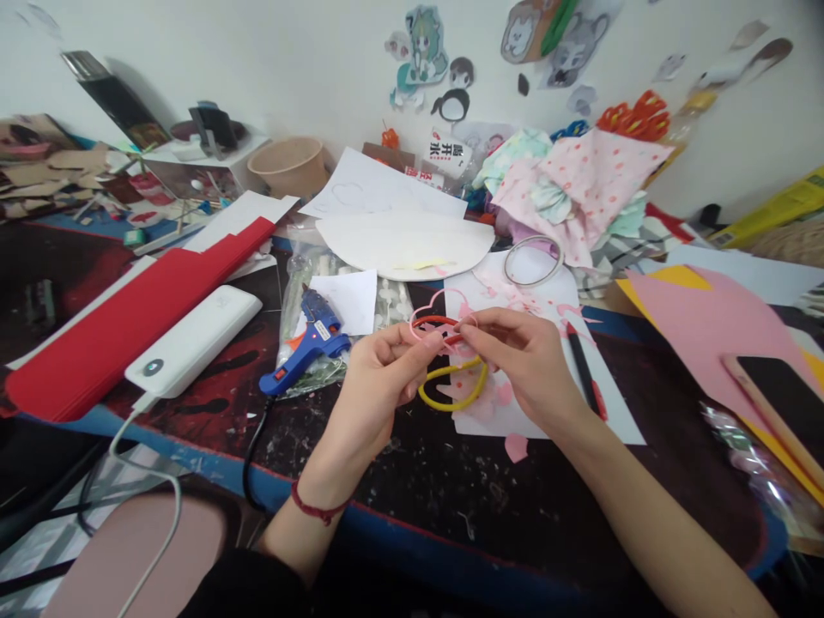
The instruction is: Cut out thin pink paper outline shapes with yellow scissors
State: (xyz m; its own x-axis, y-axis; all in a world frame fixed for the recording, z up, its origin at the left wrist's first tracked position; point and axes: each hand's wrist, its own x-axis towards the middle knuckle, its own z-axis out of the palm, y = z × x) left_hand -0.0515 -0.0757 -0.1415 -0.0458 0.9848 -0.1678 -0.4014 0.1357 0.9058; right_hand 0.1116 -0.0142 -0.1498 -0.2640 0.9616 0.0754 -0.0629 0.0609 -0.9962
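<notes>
My left hand (396, 369) and my right hand (521, 352) meet over the middle of the table, fingers pinched. Between them they hold a thin pink paper cutout (439, 296), an open outline with rounded lobes. A red loop (434, 319) shows just behind the cutout; whether a finger touches it is unclear. Below the fingertips is a yellow loop (454, 405), perhaps part of the same item. White paper (541, 422) lies under the right hand with pink scraps (516, 447) about it. A black and red pen (584, 369) rests on that paper.
Left of my hands lie a blue glue gun (312, 339), a white power bank (196, 339) with its cable, and a red folded piece (129, 330). Behind are a white disc (402, 245) and a tape ring (534, 260). Pink paper (714, 322) and a phone (782, 395) sit right.
</notes>
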